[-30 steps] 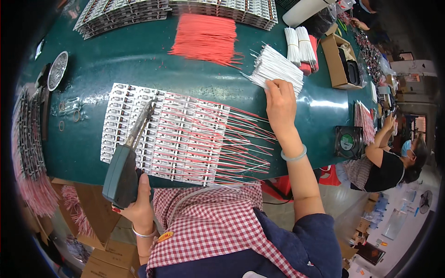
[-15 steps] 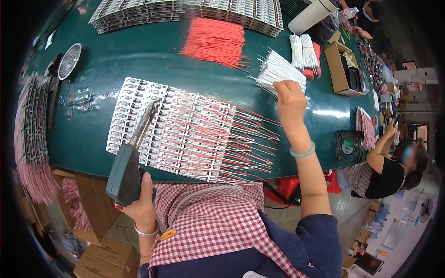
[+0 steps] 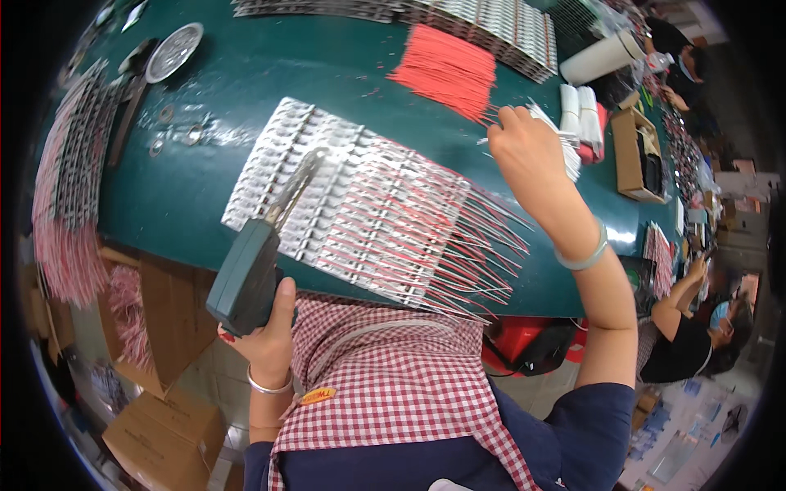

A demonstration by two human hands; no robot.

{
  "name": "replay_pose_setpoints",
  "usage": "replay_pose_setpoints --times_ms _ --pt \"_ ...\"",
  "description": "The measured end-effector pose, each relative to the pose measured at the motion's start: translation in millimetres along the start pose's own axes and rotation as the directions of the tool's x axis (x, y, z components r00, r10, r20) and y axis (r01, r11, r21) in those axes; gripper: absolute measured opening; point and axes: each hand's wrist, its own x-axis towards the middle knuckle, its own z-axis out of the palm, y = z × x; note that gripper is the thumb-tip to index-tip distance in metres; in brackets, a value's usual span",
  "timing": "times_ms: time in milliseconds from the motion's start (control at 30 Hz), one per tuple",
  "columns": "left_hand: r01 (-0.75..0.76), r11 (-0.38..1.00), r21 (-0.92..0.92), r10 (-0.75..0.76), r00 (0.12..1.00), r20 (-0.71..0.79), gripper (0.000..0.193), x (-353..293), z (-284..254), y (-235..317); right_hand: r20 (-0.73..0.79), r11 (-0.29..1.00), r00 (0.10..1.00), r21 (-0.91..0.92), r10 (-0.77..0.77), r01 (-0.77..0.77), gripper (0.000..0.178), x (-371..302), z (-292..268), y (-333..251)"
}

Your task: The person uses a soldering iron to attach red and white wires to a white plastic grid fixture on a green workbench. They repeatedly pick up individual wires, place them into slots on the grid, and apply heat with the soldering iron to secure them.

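Note:
My left hand (image 3: 266,344) is wrapped round the grip of a dark green soldering gun (image 3: 246,274). Its long metal tip slants over the white circuit board panel (image 3: 282,139), which has rows of small parts. Red and white wires (image 3: 483,245) run across the panel's right half and stick out past its edge. My right hand (image 3: 528,151) is closed, fingers curled down, between the pile of red wires (image 3: 446,74) and the white wires (image 3: 569,151), which it partly covers. Whatever its fingertips pinch is hidden.
Stacked panels (image 3: 491,29) stand at the back. A metal dish (image 3: 174,53) and wired panels (image 3: 74,164) lie to the left. Bundled white wires (image 3: 588,114), a bottle (image 3: 602,59) and a cardboard box (image 3: 634,155) sit at right. A co-worker (image 3: 696,327) sits farther right.
The whole view has swung, so the table's things appear farther right and tilted. My right hand has moved left over the white wires, toward the red pile. My left hand keeps hold of the soldering gun.

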Motion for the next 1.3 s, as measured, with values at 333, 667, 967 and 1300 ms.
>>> replay_pose_setpoints --times_ms 333,667,967,1300 --pt "0.212 0.878 -0.428 -0.288 0.950 -0.120 0.045 -1.6 -34.1 8.0 0.161 1.000 0.986 0.007 -0.027 0.027 0.009 33.3 7.8 -29.0" --pt "0.369 0.771 -0.519 -0.482 0.871 -0.096 0.045 -18.7 -76.1 -1.4 -0.353 0.573 0.925 0.791 0.139 0.216 0.029 37.4 -43.7 -185.7" --pt "0.249 0.967 0.047 -0.238 0.958 -0.159 0.039 -63.1 -95.0 -14.9 -0.370 0.543 0.922 0.800 0.111 0.256 0.033 30.9 -29.6 -233.7" --pt "0.058 0.931 0.362 -0.055 0.998 -0.020 0.024 -61.1 -92.6 -12.9 -0.369 0.563 0.923 0.788 0.106 0.250 0.034 32.1 -33.9 -238.7"
